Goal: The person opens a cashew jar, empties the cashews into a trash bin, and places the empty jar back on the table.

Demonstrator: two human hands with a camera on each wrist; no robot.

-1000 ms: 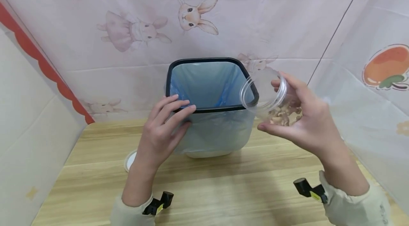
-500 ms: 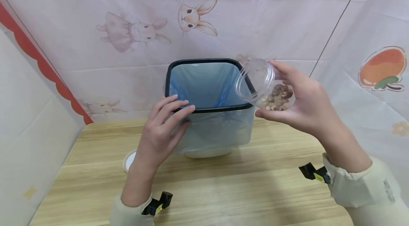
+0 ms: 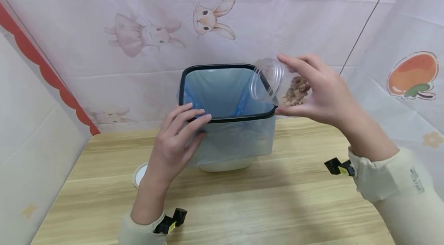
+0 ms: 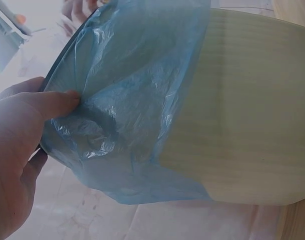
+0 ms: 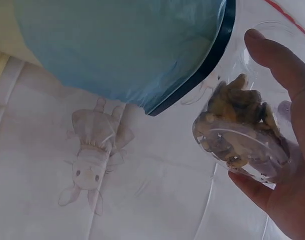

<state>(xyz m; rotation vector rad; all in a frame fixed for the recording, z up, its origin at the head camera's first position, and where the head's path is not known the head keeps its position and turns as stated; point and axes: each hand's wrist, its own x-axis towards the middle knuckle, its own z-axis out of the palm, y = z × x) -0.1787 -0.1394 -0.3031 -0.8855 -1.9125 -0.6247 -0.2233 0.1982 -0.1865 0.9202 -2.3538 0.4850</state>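
My right hand (image 3: 324, 91) grips a clear plastic jar (image 3: 268, 81), tilted on its side with its open mouth over the right rim of a trash can (image 3: 225, 118). Brown, lumpy dried pieces (image 3: 297, 90) sit toward the jar's base; in the right wrist view the dried pieces (image 5: 242, 130) show through its wall. A blue bag (image 4: 132, 90) lines the can and folds down outside its black rim. My left hand (image 3: 178, 141) holds the can's near left rim, fingers over the edge and thumb (image 4: 62, 102) against the bag outside.
A round white lid (image 3: 139, 174) lies on the wooden table (image 3: 263, 202), left of the can and partly behind the left forearm. A cloth wall printed with rabbits (image 3: 215, 17) rises right behind the can; side walls stand left and right.
My right hand has raised the jar and moved it left and away from me, tipping its mouth farther over the can's rim. The left hand stays on the rim.
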